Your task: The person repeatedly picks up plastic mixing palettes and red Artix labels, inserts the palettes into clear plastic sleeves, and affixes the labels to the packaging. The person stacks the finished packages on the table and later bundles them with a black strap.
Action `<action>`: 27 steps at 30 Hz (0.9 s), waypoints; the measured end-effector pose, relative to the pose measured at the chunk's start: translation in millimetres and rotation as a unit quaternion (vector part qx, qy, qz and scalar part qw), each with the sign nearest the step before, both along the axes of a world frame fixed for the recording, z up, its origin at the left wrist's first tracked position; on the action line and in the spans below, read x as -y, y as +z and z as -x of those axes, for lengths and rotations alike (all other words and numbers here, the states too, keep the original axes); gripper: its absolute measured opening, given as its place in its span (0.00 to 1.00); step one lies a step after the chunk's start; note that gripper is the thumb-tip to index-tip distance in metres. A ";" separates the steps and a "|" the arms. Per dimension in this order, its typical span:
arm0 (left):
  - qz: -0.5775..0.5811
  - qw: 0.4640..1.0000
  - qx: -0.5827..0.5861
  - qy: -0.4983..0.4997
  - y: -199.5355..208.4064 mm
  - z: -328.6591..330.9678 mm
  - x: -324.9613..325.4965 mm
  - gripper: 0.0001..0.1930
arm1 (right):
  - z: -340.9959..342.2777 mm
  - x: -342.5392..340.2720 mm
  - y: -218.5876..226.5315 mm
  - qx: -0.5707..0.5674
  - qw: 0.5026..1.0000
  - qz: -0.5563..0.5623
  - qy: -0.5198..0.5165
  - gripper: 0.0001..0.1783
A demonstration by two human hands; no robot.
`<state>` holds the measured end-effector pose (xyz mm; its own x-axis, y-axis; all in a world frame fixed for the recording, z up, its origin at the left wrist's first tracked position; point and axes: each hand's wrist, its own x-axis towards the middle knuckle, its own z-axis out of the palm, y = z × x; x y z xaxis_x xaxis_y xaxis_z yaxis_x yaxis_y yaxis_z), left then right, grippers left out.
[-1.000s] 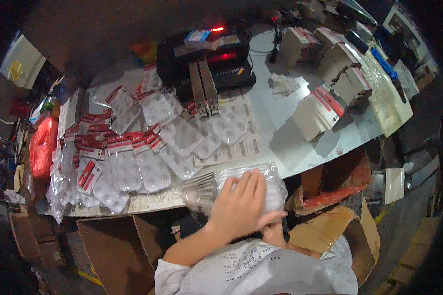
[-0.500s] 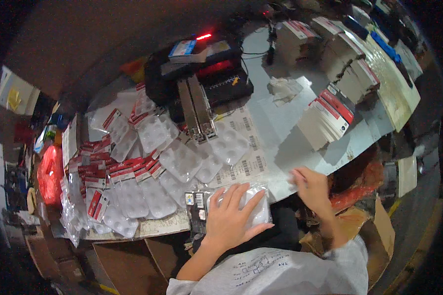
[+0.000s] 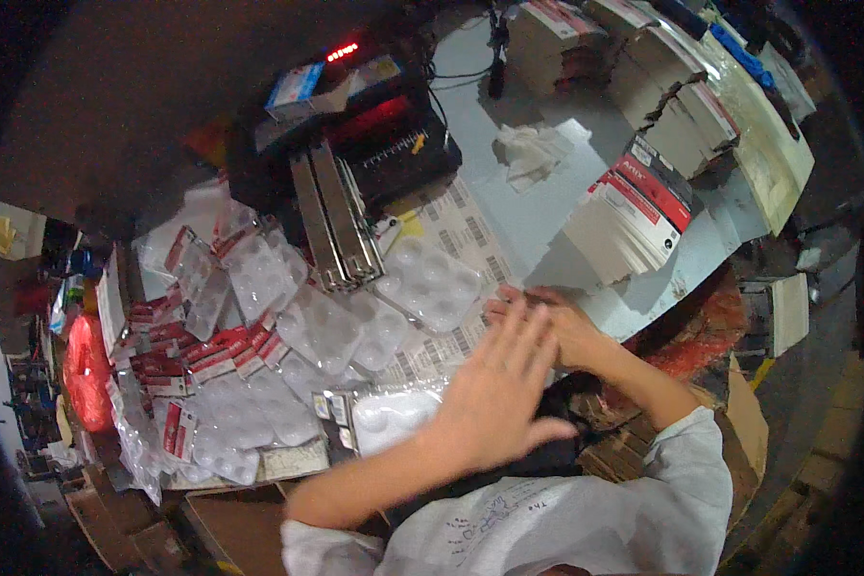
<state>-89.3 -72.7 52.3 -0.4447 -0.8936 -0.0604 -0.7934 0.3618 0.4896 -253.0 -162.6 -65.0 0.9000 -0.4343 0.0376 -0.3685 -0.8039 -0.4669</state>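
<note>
My left hand [image 3: 499,379] is open, its fingers stretched and slightly blurred, palm down over the table's front edge. Just beyond its fingertips is my right hand [image 3: 571,334], bent at the sheet of barcode labels [image 3: 475,230]. The left fingers partly cover the right ones, so I cannot tell what the right hand holds. Beside my left forearm lies a bagged white plastic paint palette [image 3: 389,415] with a dark card at its left end. Another white palette [image 3: 430,283] with round wells rests on the label sheet.
Bagged palettes with red header cards [image 3: 250,408] pile up on the left. A black machine [image 3: 398,144] with two long metal arms [image 3: 331,216] stands behind. Stacked cards [image 3: 634,216] and a crumpled tissue [image 3: 530,154] occupy the right. A red plastic bag [image 3: 88,374] hangs far left.
My left hand has lifted off the bagged palette and moved right and away from me. My right hand has moved left and away to the label sheet. The view has shifted.
</note>
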 end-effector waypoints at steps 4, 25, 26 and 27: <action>0.060 0.990 0.122 -0.048 -44.3 -40.9 43.8 0.41 | 4.1 3.9 7.1 -0.042 0.998 0.053 0.020 0.21; 0.032 0.937 0.292 0.191 -90.8 -40.9 128.6 0.18 | -71.1 103.3 9.9 0.065 0.975 0.081 -0.198 0.29; 0.023 0.943 0.257 0.209 -90.5 -42.0 130.5 0.17 | -72.5 105.1 10.6 0.039 0.978 0.067 -0.193 0.27; 0.053 0.944 0.218 0.241 -89.9 -43.5 131.2 0.16 | -73.0 105.6 12.9 0.009 0.980 0.050 -0.190 0.25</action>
